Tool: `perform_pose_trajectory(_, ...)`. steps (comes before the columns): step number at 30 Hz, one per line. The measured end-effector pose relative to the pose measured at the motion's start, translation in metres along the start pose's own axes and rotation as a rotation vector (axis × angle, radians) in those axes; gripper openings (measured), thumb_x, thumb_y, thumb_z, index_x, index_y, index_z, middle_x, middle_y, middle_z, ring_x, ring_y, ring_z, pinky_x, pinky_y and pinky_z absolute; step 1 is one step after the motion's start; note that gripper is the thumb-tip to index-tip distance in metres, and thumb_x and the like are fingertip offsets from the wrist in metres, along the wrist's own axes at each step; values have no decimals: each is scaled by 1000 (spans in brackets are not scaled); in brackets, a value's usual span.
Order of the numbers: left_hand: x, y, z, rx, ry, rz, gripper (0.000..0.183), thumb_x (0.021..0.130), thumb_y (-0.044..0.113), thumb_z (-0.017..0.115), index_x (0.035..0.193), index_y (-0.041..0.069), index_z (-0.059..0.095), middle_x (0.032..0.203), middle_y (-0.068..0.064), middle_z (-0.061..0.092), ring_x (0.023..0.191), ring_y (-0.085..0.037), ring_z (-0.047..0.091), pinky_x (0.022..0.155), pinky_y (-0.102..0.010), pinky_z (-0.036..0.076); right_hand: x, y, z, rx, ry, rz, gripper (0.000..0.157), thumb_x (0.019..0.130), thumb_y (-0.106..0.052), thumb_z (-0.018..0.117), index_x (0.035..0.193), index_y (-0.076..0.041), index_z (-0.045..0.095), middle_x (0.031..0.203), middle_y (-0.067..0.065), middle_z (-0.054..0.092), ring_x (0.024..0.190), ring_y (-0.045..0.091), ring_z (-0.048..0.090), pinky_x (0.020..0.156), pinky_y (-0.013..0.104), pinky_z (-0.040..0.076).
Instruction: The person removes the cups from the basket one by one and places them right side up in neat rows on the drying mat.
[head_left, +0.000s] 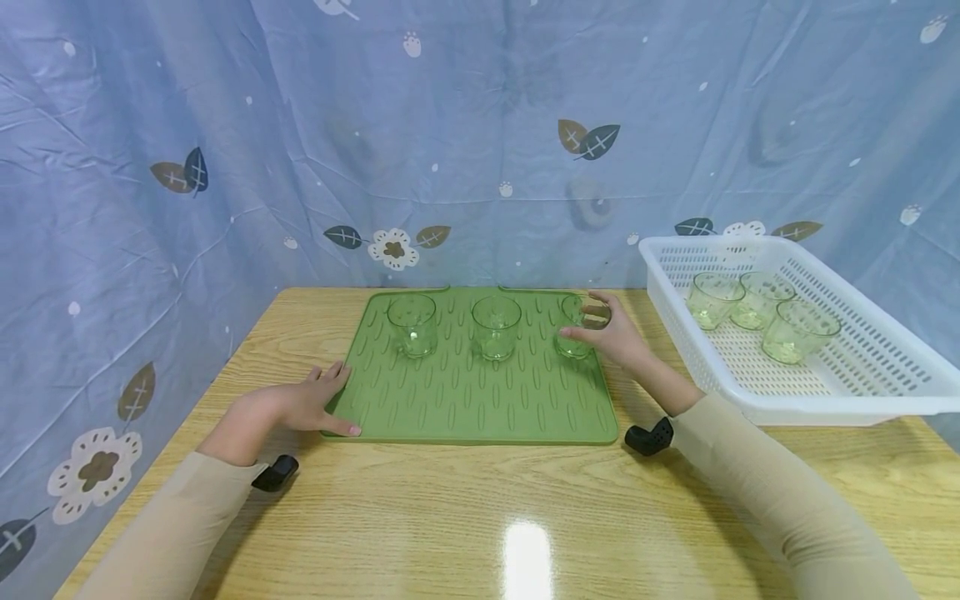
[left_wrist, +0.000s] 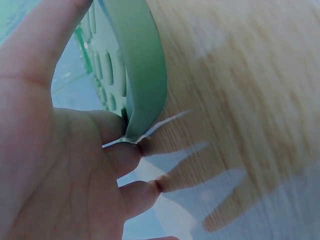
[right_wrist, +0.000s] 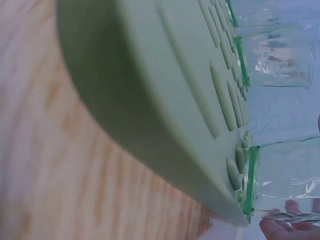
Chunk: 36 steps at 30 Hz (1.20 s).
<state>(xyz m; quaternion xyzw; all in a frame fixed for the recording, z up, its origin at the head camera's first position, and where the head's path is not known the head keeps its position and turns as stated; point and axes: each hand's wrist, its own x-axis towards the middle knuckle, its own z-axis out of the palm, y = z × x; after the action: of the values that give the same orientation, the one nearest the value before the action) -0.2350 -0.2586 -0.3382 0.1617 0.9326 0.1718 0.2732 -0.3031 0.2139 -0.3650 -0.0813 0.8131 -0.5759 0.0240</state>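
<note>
A clear green-tinted glass (head_left: 572, 317) stands upright near the right edge of a green ribbed mat (head_left: 480, 408). My right hand (head_left: 621, 337) grips it from the right, thumb in front and fingers behind. In the right wrist view, fingertips (right_wrist: 295, 227) show at the side of this glass (right_wrist: 285, 175). My left hand (head_left: 288, 406) lies at the mat's left edge, fingers spread and thumb over the front left corner. From the left wrist, the finger ends meet the wooden table (left_wrist: 225, 115) beside the raised mat rim (left_wrist: 145, 65).
Two matching glasses stand on the mat, a left glass (head_left: 414, 327) and a middle glass (head_left: 497, 329), in one row with the gripped one. On the right, a white plastic basket (head_left: 757, 404) holds three more. A blue patterned curtain (head_left: 480, 167) hangs behind the table.
</note>
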Motion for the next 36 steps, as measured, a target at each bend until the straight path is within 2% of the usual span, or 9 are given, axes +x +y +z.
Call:
perform_pose_trajectory(11, -1, 1, 0, -2, -2, -5, 118, 91, 50, 76, 158, -15, 3, 162, -39, -7, 144, -63, -9, 107, -82, 7, -1, -5, 10, -14, -34, -41, 94, 93, -12, 78, 162, -1, 15, 156, 31, 35, 143, 47, 38, 114, 55, 37)
perform_pose_trajectory(17, 2, -1, 1, -13, -9, 0, 122, 90, 57, 74, 158, -14, 1, 162, -38, -8, 145, -61, -11, 109, -80, 6, -1, -5, 12, -39, -36, -74, 97, 90, -14, 82, 161, 2, 17, 154, 34, 36, 141, 50, 39, 112, 57, 39)
perform_pose_trajectory(21, 1, -1, 0, -5, 3, 12, 121, 90, 55, 75, 157, -15, 3, 161, -41, -6, 144, -64, -9, 109, -80, 8, 1, -3, 11, -44, -38, -75, 101, 88, -18, 85, 160, 3, 17, 153, 34, 37, 140, 49, 40, 111, 57, 40)
perform_pose_trajectory(29, -1, 1, 0, 18, 11, 13, 116, 92, 49, 76, 157, -16, 5, 160, -42, -4, 143, -65, -7, 108, -80, 10, -1, -4, 8, -54, -44, -66, 97, 91, -13, 81, 161, -1, 17, 154, 31, 38, 141, 46, 40, 112, 57, 38)
perform_pose_trajectory(36, 0, -1, 1, 15, 8, 11, 117, 91, 50, 76, 157, -15, 4, 161, -41, -4, 143, -65, -8, 108, -81, 9, -9, -1, 4, -28, -45, -54, 95, 93, -10, 78, 162, 1, 13, 154, 33, 36, 141, 48, 38, 114, 56, 37)
